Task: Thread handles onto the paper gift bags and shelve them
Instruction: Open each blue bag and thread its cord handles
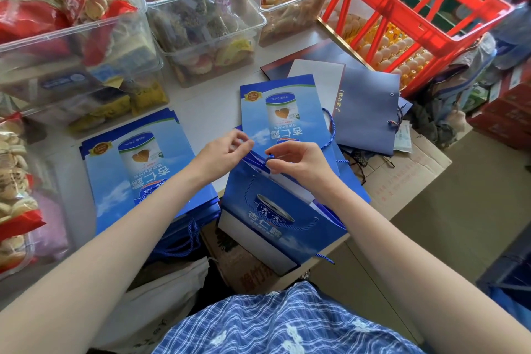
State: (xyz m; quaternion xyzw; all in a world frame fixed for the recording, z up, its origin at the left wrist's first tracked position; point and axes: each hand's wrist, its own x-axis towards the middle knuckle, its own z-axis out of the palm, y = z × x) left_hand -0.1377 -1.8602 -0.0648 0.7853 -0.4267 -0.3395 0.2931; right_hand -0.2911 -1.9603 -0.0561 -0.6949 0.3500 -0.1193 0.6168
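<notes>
Both hands, left hand (227,149) and right hand (296,159), pinch one blue cord (270,157) at one open bag (275,210)

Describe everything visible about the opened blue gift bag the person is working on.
The opened blue gift bag is glossy printed paper with a sky-and-can design and white lettering. It stands opened, tilted toward the camera, on a cardboard box at the table edge. A blue twisted cord handle loops across its front. The left hand holds its top rim; the right hand pinches a cord end there.
</notes>
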